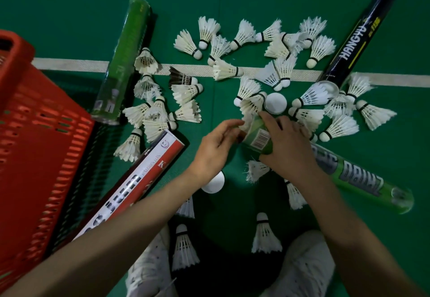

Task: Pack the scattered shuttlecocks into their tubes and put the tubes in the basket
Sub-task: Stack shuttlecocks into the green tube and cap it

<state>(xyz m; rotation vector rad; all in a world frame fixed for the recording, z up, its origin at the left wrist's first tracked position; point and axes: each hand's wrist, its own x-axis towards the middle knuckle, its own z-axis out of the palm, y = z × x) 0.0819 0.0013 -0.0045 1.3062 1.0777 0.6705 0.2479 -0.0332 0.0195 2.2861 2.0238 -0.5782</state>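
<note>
Two hands meet at one green tube (257,137), low over the court floor (69,17). The right hand (287,143) wraps its fingers round the tube's barrel beside the barcode. The left hand (215,150) reaches its bent fingers to the tube's mouth, where a white shuttlecock (247,119) sits with its feather skirt showing. Whether those fingers pinch the feathers or only touch them cannot be told.

The tube looks like light, stiff card with a glossy wrap, so it may slip, and a firm grip round the middle probably suits it. The shuttlecock should weigh next to nothing. Its feathers are likely brittle and fray easily, so it is best taken by the cork or low on the skirt and slid in cork first.

Loose shuttlecocks (187,44) lie all around on the floor, with a dark-feathered one (180,78) among them and a white cap (275,103) just beyond the held tube. Further out lie a lettered green tube (363,178), a black tube (358,38), a red-and-white tube (144,175) and a plain green tube (126,57). The red basket (35,133) stands at the far left, and no tube shows inside the part in view.
</note>
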